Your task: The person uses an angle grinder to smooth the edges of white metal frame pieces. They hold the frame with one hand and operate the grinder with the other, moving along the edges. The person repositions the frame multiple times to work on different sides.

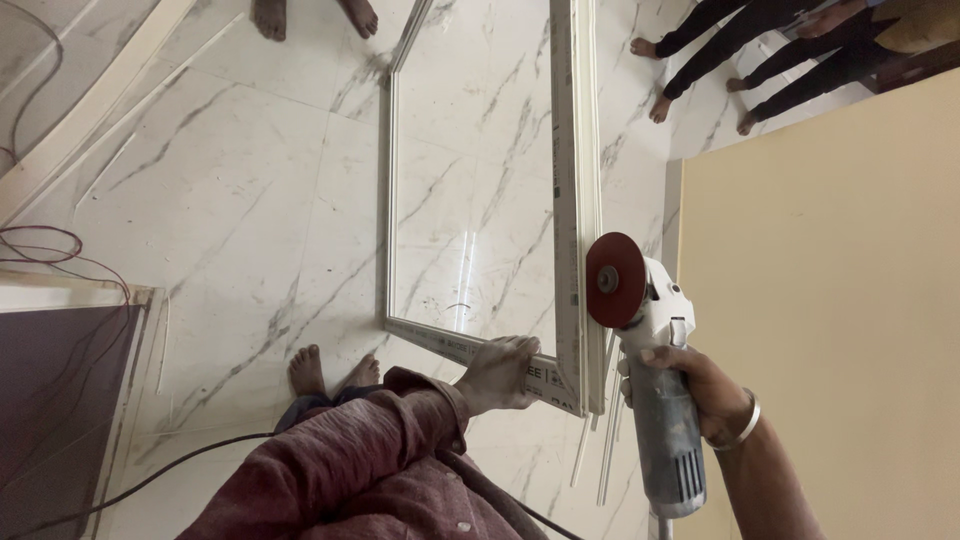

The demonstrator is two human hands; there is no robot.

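Note:
A white rectangular window frame (577,180) lies flat on the marble floor. My left hand (497,372) presses down on the frame's near rail close to its right corner. My right hand (700,392), with a metal bangle on the wrist, grips the grey body of an angle grinder (655,400). The grinder's red disc (613,280) hangs just right of the frame's right rail, a little above the corner. My bare feet (330,370) stand just left of the left hand.
A cream wall (830,300) rises at the right. A dark panel (60,400) with red wires (45,245) lies at the left. A black cable (150,480) trails over the floor. Other people's bare feet (310,15) and legs (740,50) show at the top.

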